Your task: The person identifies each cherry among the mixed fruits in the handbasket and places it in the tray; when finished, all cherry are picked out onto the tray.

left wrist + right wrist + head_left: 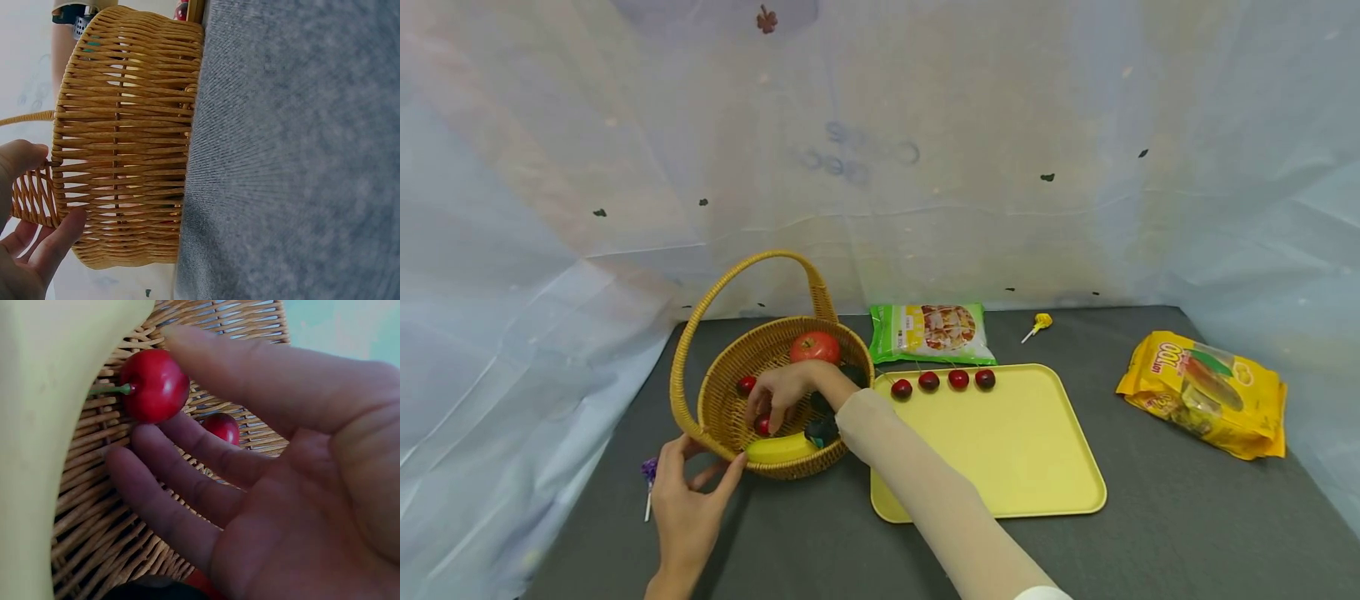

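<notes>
A wicker basket (718, 400) with a tall handle stands at the left on the dark table. My left hand (707, 467) holds its near rim, thumb (22, 162) at the rim and fingers (59, 234) against the outer wall (125, 125). My right hand (772, 407) reaches into the basket and pinches a red cherry (762, 425) (150, 381) between thumb (187, 350) and a fingertip, beside a banana (778, 448) (37, 425). A second cherry (222, 427) lies behind the fingers. Several cherries (928, 381) sit in a row on the yellow tray (1000, 475).
The basket also holds a tomato (814, 346), another cherry (746, 384) and dark fruit (822, 429). A green snack bag (932, 332) and a yellow lollipop (1039, 323) lie behind the tray, a yellow snack bag (1206, 392) at the right, and a purple lollipop (647, 477) by my left hand.
</notes>
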Motion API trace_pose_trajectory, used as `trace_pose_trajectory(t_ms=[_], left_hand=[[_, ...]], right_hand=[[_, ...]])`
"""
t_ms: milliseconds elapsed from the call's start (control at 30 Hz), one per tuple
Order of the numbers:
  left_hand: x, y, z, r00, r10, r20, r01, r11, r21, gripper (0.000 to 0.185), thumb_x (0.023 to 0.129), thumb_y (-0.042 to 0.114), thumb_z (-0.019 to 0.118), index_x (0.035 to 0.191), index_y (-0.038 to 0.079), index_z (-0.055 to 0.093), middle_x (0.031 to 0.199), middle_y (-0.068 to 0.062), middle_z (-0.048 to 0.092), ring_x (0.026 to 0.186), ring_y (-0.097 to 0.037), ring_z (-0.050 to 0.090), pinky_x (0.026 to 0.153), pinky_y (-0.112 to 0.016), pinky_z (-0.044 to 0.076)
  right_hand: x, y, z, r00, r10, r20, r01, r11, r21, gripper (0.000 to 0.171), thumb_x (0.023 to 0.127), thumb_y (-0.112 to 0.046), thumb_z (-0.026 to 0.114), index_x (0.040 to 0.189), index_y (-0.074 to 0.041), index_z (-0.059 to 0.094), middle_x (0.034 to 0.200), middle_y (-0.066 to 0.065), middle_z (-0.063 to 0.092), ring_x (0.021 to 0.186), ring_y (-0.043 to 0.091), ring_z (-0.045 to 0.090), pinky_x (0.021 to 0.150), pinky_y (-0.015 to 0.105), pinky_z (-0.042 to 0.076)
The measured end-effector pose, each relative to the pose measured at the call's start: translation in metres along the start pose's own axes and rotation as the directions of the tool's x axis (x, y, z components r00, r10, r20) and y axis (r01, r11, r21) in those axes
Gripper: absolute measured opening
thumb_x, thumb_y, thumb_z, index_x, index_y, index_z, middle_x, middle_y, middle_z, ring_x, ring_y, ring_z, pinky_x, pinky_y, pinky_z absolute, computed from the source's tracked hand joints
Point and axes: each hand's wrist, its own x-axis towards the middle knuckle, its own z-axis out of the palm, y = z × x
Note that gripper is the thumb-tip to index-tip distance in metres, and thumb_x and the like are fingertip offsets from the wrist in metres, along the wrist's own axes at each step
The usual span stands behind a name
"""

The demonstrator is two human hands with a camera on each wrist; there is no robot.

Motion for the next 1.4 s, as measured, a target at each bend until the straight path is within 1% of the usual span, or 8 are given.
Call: trace_pose_trajectory(t_ms=[100,267,533,767,967,1133,1267,1400], left_hand=[[0.001,0.001,-0.001,1.0,-0.002,0.004,0.002,1.0,0.008,0.058,0.069,-0.012,0.086,0.121,-0.008,0.059,0.107,-0.002,0.054,0.098,-0.004,0.053,0.068,-0.009,0.056],[0.001,0.0,-0.001,1.0,-0.001,0.005,0.001,1.0,0.01,0.058,0.069,-0.011,0.086,0.121,-0.009,0.058,0.106,0.004,0.052,0.098,-0.004,0.053,0.068,-0.009,0.056],[0.001,-0.001,-0.001,1.0,-0.002,0.005,0.002,1.0,0.023,0.059,0.069,-0.012,0.086,0.121,-0.009,0.058,0.105,-0.002,0.053,0.098,-0.005,0.053,0.067,-0.009,0.057],[0.002,0.0,-0.002,1.0,-0.003,0.005,0.003,1.0,0.031,0.059,0.067,-0.014,0.086,0.12,-0.009,0.059,0.105,-0.003,0.053,0.098,-0.004,0.053,0.067,-0.009,0.057],[0.001,0.001,-0.003,1.0,0.001,0.004,-0.001,1.0,0.019,0.06,0.068,-0.014,0.086,0.121,-0.009,0.058,0.106,-0.006,0.054,0.099,-0.003,0.052,0.068,-0.009,0.057],[0.0,0.002,-0.002,1.0,0.003,0.004,-0.003,1.0,0.017,0.06,0.068,-0.013,0.086,0.121,-0.009,0.058,0.106,-0.009,0.054,0.099,-0.003,0.052,0.068,-0.008,0.056],[0.0,0.002,-0.002,1.0,0.006,0.004,-0.006,1.0,0.013,0.061,0.068,-0.012,0.086,0.123,-0.008,0.058,0.106,-0.006,0.054,0.099,-0.003,0.053,0.067,-0.009,0.057],[-0.001,0.002,-0.001,1.0,0.009,0.003,-0.009,1.0,0.006,0.061,0.069,-0.012,0.086,0.123,-0.008,0.058,0.107,-0.006,0.054,0.099,-0.003,0.053,0.067,-0.01,0.057]], right_hand=[[0.001,0.0,0.001,1.0,0.012,0.01,-0.012,1.0,-0.012,0.038,0.09,0.002,0.072,0.127,-0.008,0.068,0.131,0.005,0.062,0.12,0.012,0.056,0.083,0.024,0.059],[0.002,-0.001,0.001,1.0,0.019,0.016,-0.018,1.0,-0.023,0.033,0.091,0.003,0.071,0.122,-0.005,0.069,0.116,0.005,0.065,0.103,0.012,0.06,0.081,0.025,0.06],[0.0,-0.001,0.001,0.999,-0.009,0.043,0.011,0.999,-0.046,0.033,0.092,0.005,0.068,0.124,-0.002,0.068,0.103,0.01,0.064,0.083,0.013,0.057,0.076,0.031,0.059],[-0.004,0.001,-0.002,0.999,-0.014,0.032,0.014,1.0,-0.008,0.026,0.09,0.01,0.068,0.113,0.001,0.073,0.105,0.005,0.071,0.092,0.012,0.062,0.078,0.022,0.059],[-0.017,0.001,-0.017,0.988,-0.132,-0.081,0.132,0.991,0.0,0.023,0.09,0.005,0.07,0.113,0.002,0.072,0.108,0.009,0.069,0.095,0.015,0.063,0.078,0.024,0.06],[-0.05,0.007,-0.036,0.935,-0.248,-0.253,0.262,0.965,0.023,0.025,0.093,0.0,0.068,0.118,0.003,0.068,0.109,0.012,0.068,0.096,0.02,0.063,0.081,0.029,0.059],[-0.088,0.024,-0.046,0.857,-0.254,-0.448,0.328,0.94,0.096,0.027,0.094,-0.002,0.068,0.12,0.005,0.064,0.112,0.014,0.064,0.098,0.022,0.063,0.085,0.034,0.058],[-0.135,0.051,-0.048,0.778,-0.214,-0.591,0.367,0.918,0.151,0.035,0.096,-0.003,0.066,0.128,0.008,0.058,0.119,0.017,0.061,0.097,0.038,0.064,0.08,0.045,0.06]])
